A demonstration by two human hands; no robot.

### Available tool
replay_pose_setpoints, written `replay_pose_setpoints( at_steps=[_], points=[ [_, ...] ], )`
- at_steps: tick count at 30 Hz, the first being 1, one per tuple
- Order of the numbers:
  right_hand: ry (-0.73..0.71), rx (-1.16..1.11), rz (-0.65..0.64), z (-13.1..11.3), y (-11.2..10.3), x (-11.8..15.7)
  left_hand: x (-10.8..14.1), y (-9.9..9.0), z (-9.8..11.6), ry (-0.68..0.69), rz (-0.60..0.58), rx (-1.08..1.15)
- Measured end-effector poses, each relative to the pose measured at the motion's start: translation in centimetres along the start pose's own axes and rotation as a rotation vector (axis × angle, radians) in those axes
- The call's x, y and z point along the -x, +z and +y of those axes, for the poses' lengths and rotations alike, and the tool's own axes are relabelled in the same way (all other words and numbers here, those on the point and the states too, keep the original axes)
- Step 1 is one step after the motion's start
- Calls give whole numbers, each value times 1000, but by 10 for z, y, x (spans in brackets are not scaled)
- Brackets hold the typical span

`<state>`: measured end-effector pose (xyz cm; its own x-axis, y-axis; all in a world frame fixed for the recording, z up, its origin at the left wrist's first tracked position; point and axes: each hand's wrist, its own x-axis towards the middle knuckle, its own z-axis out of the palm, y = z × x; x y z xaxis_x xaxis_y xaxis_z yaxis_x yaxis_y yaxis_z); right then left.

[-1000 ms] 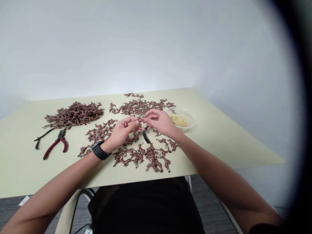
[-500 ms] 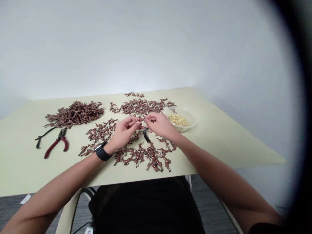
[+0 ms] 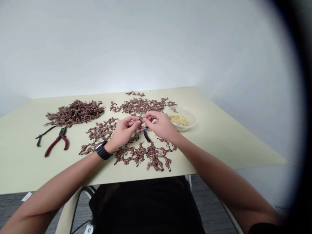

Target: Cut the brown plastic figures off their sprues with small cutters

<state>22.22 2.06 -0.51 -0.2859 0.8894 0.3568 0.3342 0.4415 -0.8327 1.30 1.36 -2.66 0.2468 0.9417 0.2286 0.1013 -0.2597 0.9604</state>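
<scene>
My left hand point(image 3: 125, 131), with a dark watch point(image 3: 102, 150) on its wrist, is closed in a pinch above the middle of the table. Facing it, my right hand point(image 3: 158, 124) pinches thumb and forefinger together, the fingertips of both hands almost meeting. What lies between the fingers is too small and too covered to make out. Just under the hands shows a tool with a black handle point(image 3: 147, 136); its upper part is hidden, and I cannot tell whether it is held. Small brown deer-like figures point(image 3: 154, 156) lie spread around and below the hands.
A dense heap of brown figures point(image 3: 76, 112) stands at the left. Before it lie red-handled pliers point(image 3: 57, 143) and a thin black tool point(image 3: 45, 135). More figures point(image 3: 143, 105) spread behind the hands. A clear plastic bowl point(image 3: 193, 125) at the right holds small gold pieces point(image 3: 179, 120).
The view has shifted very slightly. Both hands keep nearly the same pose, with only a small movement of the fingers.
</scene>
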Motion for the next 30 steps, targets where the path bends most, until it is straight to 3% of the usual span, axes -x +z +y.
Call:
replay_pose_setpoints(
  at_steps=[14,30],
  points=[
    [-124,-1,57,-5,9,4,3,2,4,58,-66,-29],
    [-199,68,89,-2,12,4,5,1,5,84,-7,-130]
  ],
)
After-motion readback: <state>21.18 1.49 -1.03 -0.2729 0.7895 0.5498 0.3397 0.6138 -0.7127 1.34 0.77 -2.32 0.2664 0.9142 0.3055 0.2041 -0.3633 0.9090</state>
